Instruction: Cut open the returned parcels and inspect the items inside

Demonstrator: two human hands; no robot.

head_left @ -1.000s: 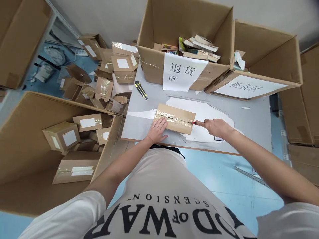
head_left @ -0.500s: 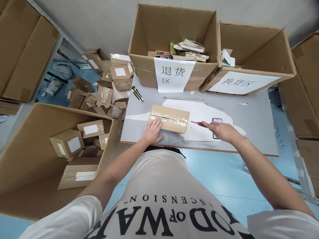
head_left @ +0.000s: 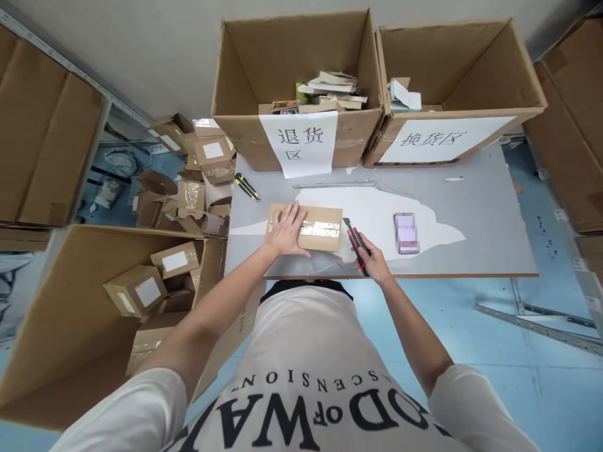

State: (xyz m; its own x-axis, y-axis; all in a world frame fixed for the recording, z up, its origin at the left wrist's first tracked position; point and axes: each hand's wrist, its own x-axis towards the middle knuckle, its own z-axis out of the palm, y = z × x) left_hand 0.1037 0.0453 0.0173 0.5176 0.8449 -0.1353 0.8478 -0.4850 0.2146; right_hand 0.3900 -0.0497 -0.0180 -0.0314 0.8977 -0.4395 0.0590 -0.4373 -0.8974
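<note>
A small taped cardboard box (head_left: 323, 242) lies on the grey table. My left hand (head_left: 285, 233) rests on the box's left end, fingers spread over its top and tape. In my right hand (head_left: 372, 258) is a red and black utility knife (head_left: 357, 245), fingers wrapped round its handle. The knife's blade end points away from me and lies just past the box's right end. Whether the tape is slit I cannot tell. A phone (head_left: 406, 233) lies to the right of my right hand.
A yellow and black cutter (head_left: 247, 187) lies at the table's left. Two large labelled cartons stand at the back; the left carton (head_left: 235, 135) holds books, the right carton (head_left: 527, 107) a few items. A big carton (head_left: 47, 301) of small boxes stands left, near discarded boxes (head_left: 191, 196).
My right hand has moved left and nearer my body, turning the knife from pointing left to pointing away. It no longer covers the phone. My left hand has slid further onto the box.
</note>
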